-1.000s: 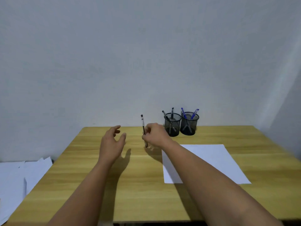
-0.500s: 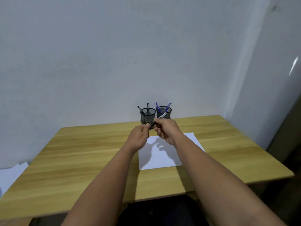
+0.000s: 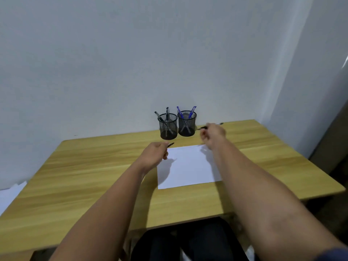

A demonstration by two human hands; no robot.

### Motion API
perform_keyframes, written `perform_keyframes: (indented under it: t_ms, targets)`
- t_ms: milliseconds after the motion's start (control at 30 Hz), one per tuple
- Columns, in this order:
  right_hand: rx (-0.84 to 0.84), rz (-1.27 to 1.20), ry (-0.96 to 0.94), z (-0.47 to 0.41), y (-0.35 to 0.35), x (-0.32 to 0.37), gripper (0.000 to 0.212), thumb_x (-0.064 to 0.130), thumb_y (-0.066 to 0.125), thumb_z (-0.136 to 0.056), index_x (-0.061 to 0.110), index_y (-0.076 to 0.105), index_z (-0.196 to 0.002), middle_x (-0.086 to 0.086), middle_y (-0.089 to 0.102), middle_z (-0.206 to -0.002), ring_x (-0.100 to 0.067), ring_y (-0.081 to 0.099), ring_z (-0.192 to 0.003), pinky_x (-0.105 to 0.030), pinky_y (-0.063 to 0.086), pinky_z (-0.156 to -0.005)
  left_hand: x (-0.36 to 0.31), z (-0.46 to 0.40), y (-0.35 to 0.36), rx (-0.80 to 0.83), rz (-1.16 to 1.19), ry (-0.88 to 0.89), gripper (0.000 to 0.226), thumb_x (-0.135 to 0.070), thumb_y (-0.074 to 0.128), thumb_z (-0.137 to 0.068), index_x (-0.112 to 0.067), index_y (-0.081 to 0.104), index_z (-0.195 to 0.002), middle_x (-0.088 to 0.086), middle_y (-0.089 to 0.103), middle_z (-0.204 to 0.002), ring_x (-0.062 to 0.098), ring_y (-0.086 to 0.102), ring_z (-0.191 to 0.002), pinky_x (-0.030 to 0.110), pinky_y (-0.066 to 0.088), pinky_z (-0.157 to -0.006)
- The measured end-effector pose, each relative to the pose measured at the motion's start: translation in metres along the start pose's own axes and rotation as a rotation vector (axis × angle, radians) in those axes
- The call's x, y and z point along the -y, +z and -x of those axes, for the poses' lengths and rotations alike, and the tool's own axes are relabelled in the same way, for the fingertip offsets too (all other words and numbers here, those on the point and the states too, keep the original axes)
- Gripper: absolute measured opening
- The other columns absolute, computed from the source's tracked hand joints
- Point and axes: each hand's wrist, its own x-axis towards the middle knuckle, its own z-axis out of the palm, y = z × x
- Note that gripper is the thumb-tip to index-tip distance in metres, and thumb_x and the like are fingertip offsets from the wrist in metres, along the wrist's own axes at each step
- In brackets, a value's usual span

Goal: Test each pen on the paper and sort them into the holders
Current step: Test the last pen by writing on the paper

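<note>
Pale grey walls [image 3: 131, 63], wooden desk [image 3: 84, 176] — corner, soft light

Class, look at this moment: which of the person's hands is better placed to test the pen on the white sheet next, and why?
Probably the right hand: it holds the pen body, apparently uncapped, over the paper's far edge. The left hand holds only what looks like the cap.

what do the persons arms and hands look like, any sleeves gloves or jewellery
Both forearms are bare up to the frame edge, and the left hand and right hand wear no gloves. No watch, bracelet or ring shows. The one bit of clothing on an arm is a dark blue sleeve edge at the right arm's upper end.
</note>
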Motion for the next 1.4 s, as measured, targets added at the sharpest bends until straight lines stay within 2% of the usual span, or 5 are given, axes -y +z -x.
perform_keyframes:
  t_ms: [233,367,600,800,1400]
  targets:
    - [-0.035,0.425,-0.291,-0.033,-0.059,0.015,0.029,0.016,0.068,-0.101,0.01,0.053,-0.077,-0.009,0.054,-0.062,-0.014,0.04,-0.035,-0.018,0.033,-0.039,0.098,-0.013,-0.046,-0.407,-1.033,0.133,0.029,-0.049,0.06,-0.095,-0.028,0.079,-0.091,0.0,0.068,-0.105,0.031,0.059,-0.098,0.042,0.045,-0.075]
    - [0.015,0.542,-0.355,-0.033,-0.07,0.002,0.021,0.005,0.064,-0.097,0.011,0.059,-0.078,-0.013,0.066,-0.069,-0.015,0.052,-0.041,-0.019,0.044,-0.04,0.119,-0.02,-0.044,-0.448,-0.99,0.17,0.021,-0.038,0.069,-0.091,-0.026,0.08,-0.103,0.005,0.068,-0.122,0.039,0.058,-0.108,0.049,0.049,-0.079]
    - [0.15,0.541,-0.387,-0.047,-0.055,-0.023,0.016,0.009,0.068,-0.098,0.007,0.068,-0.082,-0.016,0.068,-0.068,-0.021,0.058,-0.054,-0.026,0.045,-0.051,0.101,-0.041,-0.018,-0.225,-0.82,0.289,0.069,-0.072,0.037,-0.085,-0.036,0.055,-0.142,-0.009,0.05,-0.152,0.024,0.04,-0.141,0.052,0.034,-0.107]
    - [0.262,0.569,-0.398,-0.071,-0.053,-0.04,0.047,0.024,0.08,-0.096,0.015,0.051,-0.06,-0.015,0.058,-0.057,-0.02,0.054,-0.044,-0.022,0.041,-0.042,0.113,-0.045,-0.006,-0.174,-0.789,0.292,0.078,-0.087,0.039,-0.077,-0.041,0.059,-0.137,-0.013,0.045,-0.154,0.02,0.031,-0.148,0.051,0.025,-0.115]
    - [0.29,0.682,-0.46,-0.086,-0.065,-0.052,0.041,0.005,0.073,-0.092,-0.007,0.048,-0.062,-0.02,0.053,-0.056,-0.025,0.053,-0.049,-0.035,0.046,-0.054,0.11,-0.041,-0.005,-0.209,-0.719,0.285,0.072,-0.083,0.048,-0.074,-0.042,0.06,-0.133,-0.016,0.049,-0.147,0.012,0.038,-0.14,0.045,0.02,-0.115]
